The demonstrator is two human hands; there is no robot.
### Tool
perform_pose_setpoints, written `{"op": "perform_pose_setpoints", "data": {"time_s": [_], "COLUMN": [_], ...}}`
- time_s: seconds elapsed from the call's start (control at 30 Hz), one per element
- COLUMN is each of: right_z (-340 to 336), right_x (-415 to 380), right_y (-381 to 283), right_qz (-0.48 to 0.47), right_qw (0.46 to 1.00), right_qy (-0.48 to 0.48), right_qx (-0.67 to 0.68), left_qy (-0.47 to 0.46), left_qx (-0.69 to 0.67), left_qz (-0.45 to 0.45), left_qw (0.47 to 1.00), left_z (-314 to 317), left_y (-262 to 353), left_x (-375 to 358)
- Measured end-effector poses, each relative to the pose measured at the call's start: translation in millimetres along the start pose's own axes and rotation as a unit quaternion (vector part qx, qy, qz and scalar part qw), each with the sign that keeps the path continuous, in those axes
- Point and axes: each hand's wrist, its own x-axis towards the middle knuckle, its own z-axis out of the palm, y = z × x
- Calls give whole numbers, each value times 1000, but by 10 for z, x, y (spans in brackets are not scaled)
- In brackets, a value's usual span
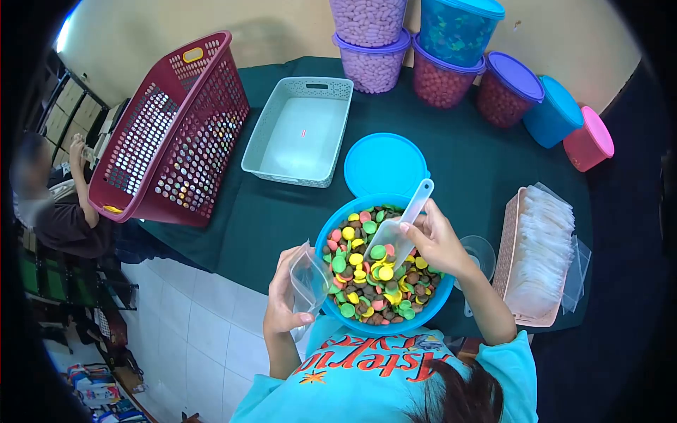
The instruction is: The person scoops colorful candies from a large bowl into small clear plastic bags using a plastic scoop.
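My right hand (436, 242) grips a translucent white scoop (391, 236), its blade down among the candies with a few yellow and green pieces on it. The blue tub (321, 243) in front of me is filled with colourful round candies (352, 282) in green, yellow, pink and brown. Left of the tub, my left hand (283, 296) holds a clear plastic bag (310, 278) by its side, with the mouth parted. I see nothing inside the bag. Behind the tub lies a round blue lid (386, 166).
A pink basket of stacked clear bags (537, 257) stands right, beside a clear round dish (479, 257). Behind are a pale green tray (300, 130), a tall maroon basket (173, 134) and several lidded tubs (448, 77) along the wall. Another person (70, 218) is at far left.
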Motion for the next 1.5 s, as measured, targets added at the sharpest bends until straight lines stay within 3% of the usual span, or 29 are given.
{"op": "perform_pose_setpoints", "data": {"time_s": [0.4, 0.5, 0.7, 0.87, 0.9, 0.93, 1.0, 1.1, 1.17, 1.27, 1.3, 1.33, 1.4, 1.5], "right_z": [-69, -81, 101, 428, 461, 472, 464, 396, 307, 266, 351, 362, 518, 685], "right_x": [9, 51, 140, -29, -75, -129, -243, -353, -407, -565, -631, -668, -701, -692], "right_y": [0, -97, -410, -584, -557, -551, -586, -698, -666, -485, -404, -375, -307, -103], "right_qz": [79, -8, -66, -153, -225, -224, -299, -302, -279, -255, -256, -303, -296, -239], "right_qw": [991, 993, 991, 985, 970, 970, 924, 928, 942, 941, 946, 917, 929, 950], "right_qy": [24, 47, 79, 72, 74, 75, 50, 96, 161, 162, 148, 96, 51, 12], "right_qx": [103, 110, 83, 39, -50, -50, -232, -198, -98, -154, -136, -240, -217, -199], "left_qy": [3, 11, 8, 4, 14, 22, 16, 10, 30, 54, 81, 96, 183, 235], "left_qx": [50, 106, 267, 291, 276, 261, 260, 215, 159, 112, 110, 132, 83, 124], "left_qz": [-2, -9, -4, 27, 32, 37, 36, 45, 26, 31, 22, 37, 33, 58], "left_qw": [999, 994, 964, 956, 960, 964, 965, 976, 986, 992, 990, 986, 979, 962], "left_z": [109, 168, 278, 395, 398, 401, 383, 387, 396, 275, 251, 191, 154, 33], "left_y": [57, 110, 184, 257, 253, 251, 254, 228, 219, 100, 117, 145, 195, 256], "left_x": [21, 9, 21, 29, 22, 19, 21, 20, 21, 16, 21, 39, 44, 18]}}
